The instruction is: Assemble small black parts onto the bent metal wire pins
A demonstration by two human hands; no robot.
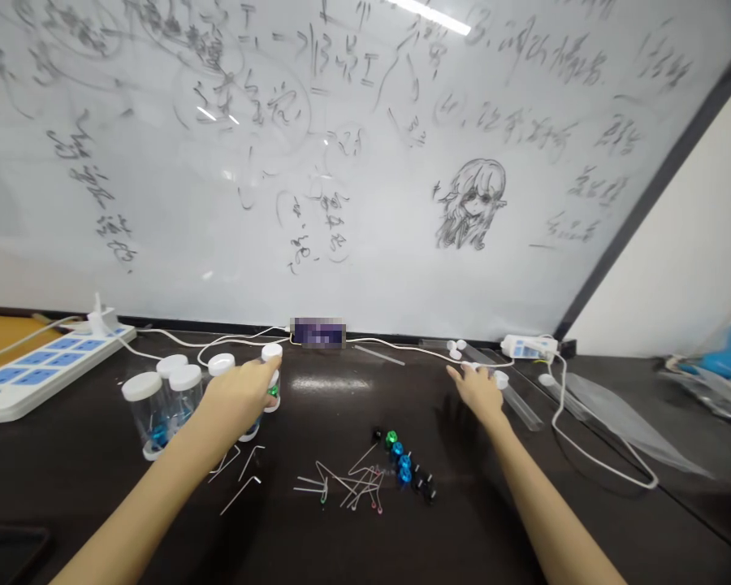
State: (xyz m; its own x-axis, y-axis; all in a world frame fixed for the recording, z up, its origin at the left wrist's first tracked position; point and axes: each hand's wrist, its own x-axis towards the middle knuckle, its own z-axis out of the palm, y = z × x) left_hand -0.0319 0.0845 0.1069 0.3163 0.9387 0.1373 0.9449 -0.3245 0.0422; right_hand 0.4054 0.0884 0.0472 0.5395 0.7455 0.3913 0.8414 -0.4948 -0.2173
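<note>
My left hand (pixel 244 390) is closed around a clear plastic jar with a white lid (pixel 272 352); something green shows inside it near the fingertips. Beside that hand stand several similar clear jars (pixel 186 394) with white lids, some holding blue pieces. Over on the right, my right hand (pixel 478 392) reaches out with its fingers extended among small white caps (pixel 456 349). One more white cap (pixel 500 379) lies beside its knuckles. Whether the fingertips touch a cap cannot be made out.
Hex keys (pixel 240 494), thin metal pins (pixel 347 483), blue knobs (pixel 405 467), a green knob (pixel 391 439) and black pieces (pixel 425 483) lie on the dark table (pixel 451 544). Power strips (pixel 54 366), cables and clear tubes (pixel 521 406) sit around. Behind rises a whiteboard (pixel 371 244).
</note>
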